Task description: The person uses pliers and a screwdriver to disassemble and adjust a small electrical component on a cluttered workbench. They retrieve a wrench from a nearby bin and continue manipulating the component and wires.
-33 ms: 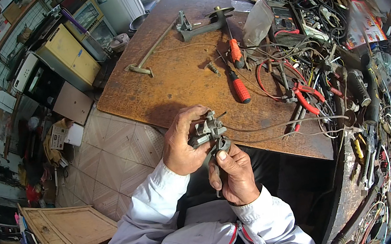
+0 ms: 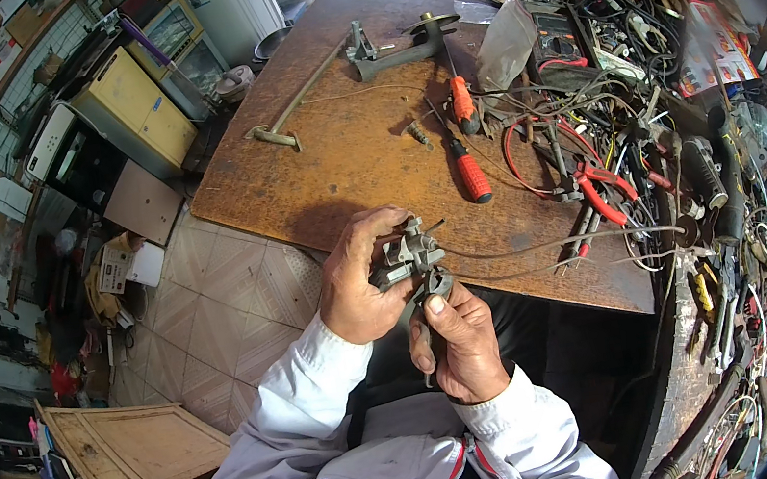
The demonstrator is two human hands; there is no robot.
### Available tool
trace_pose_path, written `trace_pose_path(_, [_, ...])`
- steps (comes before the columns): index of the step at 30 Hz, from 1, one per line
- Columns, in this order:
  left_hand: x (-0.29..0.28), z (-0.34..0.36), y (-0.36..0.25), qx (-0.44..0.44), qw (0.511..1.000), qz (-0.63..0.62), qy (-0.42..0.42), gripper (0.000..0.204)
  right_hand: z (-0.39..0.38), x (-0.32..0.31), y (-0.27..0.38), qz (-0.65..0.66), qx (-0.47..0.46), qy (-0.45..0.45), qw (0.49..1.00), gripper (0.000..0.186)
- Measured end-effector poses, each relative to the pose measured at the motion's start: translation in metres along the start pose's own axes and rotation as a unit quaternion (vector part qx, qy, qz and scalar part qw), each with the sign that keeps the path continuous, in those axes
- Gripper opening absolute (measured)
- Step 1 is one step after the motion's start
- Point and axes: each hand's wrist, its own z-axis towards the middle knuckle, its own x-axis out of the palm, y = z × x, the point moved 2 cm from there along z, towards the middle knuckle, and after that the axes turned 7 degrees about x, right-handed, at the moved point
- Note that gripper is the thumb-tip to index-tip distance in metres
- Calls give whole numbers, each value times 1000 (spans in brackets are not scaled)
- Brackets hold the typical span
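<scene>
My left hand [image 2: 351, 289] is wrapped round a grey cast-metal part [image 2: 408, 254] with stubby lugs, held over the table's near edge. My right hand [image 2: 470, 350] pinches a dark grey metal piece [image 2: 437, 283] with a rounded, jaw-like top, thumb pressed on its front. Its lower end points down out of the fist; its exact kind cannot be made out. The two metal pieces meet or nearly meet between my hands. Two thin brown wires [image 2: 553, 245] run from beside them to the right.
On the wooden table [image 2: 341, 156] lie two red-handled screwdrivers [image 2: 470, 172], a screw [image 2: 417, 133], a T-shaped metal rod [image 2: 308, 97] and a metal pipe fitting [image 2: 401, 58]. Red-handled pliers [image 2: 603, 197] rest right, beside a multimeter [image 2: 556, 37] and heaped cables and tools. A wooden cabinet [image 2: 151, 443] stands lower left.
</scene>
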Motion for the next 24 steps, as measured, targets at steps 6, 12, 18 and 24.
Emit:
trace_pose_path(6, [0, 0, -1, 6, 1000, 7, -11, 66, 0, 2, 1, 10, 8, 5, 1000, 28])
trace_pose_path(12, [-2, 0, 0, 16, 1000, 14, -4, 66, 3, -2, -1, 20, -1, 25, 999, 28])
trace_pose_path(18, [-2, 4, -4, 22, 1000, 15, -3, 64, 2, -3, -3, 12, -5, 6, 1000, 22])
trace_pose_path(24, [-3, 4, -4, 18, 1000, 21, -1, 64, 1, 12, 7, 43, 2, -4, 999, 20])
